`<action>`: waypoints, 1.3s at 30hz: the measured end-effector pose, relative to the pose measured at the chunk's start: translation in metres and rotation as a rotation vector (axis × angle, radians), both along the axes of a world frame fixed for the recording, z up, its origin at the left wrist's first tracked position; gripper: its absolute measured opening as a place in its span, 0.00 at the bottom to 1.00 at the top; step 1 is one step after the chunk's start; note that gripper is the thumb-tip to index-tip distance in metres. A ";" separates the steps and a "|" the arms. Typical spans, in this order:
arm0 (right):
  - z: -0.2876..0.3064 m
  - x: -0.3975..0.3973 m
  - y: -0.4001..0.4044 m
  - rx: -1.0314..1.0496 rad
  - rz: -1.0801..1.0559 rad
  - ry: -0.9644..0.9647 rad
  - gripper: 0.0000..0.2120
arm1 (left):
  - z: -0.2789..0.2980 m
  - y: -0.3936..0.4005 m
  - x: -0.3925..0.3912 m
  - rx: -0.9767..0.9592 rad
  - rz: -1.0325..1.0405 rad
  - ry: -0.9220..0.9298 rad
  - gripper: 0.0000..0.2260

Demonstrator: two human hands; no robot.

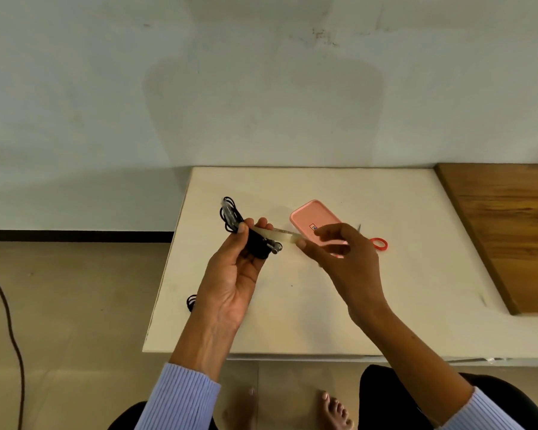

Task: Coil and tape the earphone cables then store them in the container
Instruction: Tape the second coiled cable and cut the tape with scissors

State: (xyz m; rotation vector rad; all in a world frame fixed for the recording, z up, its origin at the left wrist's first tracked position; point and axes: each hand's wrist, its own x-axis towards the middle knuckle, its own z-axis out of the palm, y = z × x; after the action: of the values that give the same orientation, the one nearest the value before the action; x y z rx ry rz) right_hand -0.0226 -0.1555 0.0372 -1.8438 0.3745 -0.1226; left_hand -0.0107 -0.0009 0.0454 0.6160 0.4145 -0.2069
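My left hand (234,274) grips a coiled black earphone cable (257,243) above the white table, thumb on top. A strip of clear tape (277,233) runs from that coil to my right hand (342,252), which pinches the strip's free end. Another coiled black cable (229,214), wrapped with tape, lies on the table behind my left hand. A third black coil (191,302) peeks out near the table's left edge, partly hidden by my left wrist. The pink container (316,220) lies lid-up behind my right hand.
Scissors with a red handle (379,244) lie right of the pink container, mostly hidden by my right hand. A wooden board (503,225) covers the table's right side. The white table (385,305) ends at left over a tan floor with a black cord (7,311).
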 end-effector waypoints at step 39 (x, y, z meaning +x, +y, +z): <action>-0.005 -0.001 0.007 -0.507 0.565 -0.463 0.02 | 0.000 0.009 0.000 0.604 -0.218 0.026 0.07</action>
State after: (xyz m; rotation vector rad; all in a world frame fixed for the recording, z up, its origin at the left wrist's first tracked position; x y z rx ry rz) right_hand -0.0236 -0.1490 0.0326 -2.2670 -0.5492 -0.2635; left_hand -0.0107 0.0080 0.0458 1.2560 0.4358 -0.2998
